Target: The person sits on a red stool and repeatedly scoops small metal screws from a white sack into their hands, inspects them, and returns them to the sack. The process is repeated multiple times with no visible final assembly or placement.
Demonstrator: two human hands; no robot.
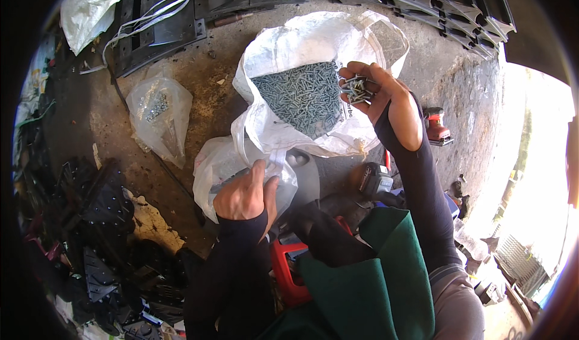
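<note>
A white woven sack [301, 35] with loop handles stands open in front of me, with a heap of small grey metal screws [301, 96] inside. Over its right side my right hand [377, 90] is cupped around a small pile of screws [357, 90]. My left hand [247, 195] is at the sack's near left edge, above a clear plastic bag [208, 171]. Its fingers look pressed together near the sack's white handle strap [240, 141]; whatever they grip, if anything, is hidden.
Another clear plastic bag [160, 114] with small metal parts lies on the floor to the left. A red sander-like tool [436, 126] and a cordless tool's battery [377, 180] are at the right. Black metal parts [96, 219] pile up at lower left; dark metal frames [446, 8] line the back.
</note>
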